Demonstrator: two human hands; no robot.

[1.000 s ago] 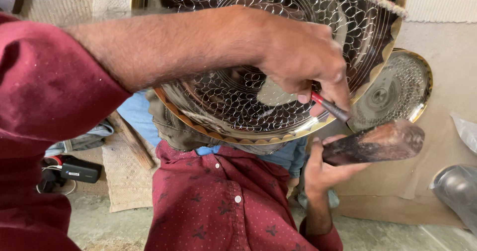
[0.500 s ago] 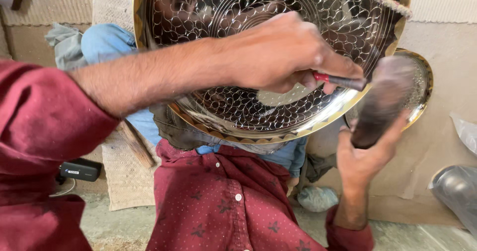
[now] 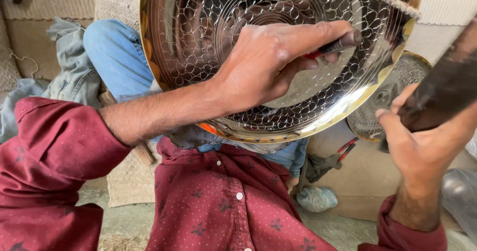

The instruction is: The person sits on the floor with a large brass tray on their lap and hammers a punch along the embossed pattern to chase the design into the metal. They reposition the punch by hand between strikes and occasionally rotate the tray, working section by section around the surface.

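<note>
A large round metal plate [image 3: 198, 42] with an engraved scale pattern and a golden rim leans on my lap. My left hand [image 3: 271, 62] reaches across it and grips a thin punch tool with a red band [image 3: 334, 46], its tip against the plate's face at the right. My right hand [image 3: 422, 149] is raised at the right edge, closed around a dark wooden mallet [image 3: 444, 89] that is blurred and lifted away from the punch.
A second smaller engraved plate [image 3: 397, 84] lies behind the big one at the right. Red-handled pliers [image 3: 343, 151] and a crumpled cloth [image 3: 318, 197] lie on the floor by my knee. Woven mats [image 3: 126, 181] cover the ground; a grey metal object [image 3: 462, 191] sits at bottom right.
The view has shifted and the plate now fills more of the frame. My left hand has slid with the punch to the right. My right hand has swung the mallet up and away.
</note>
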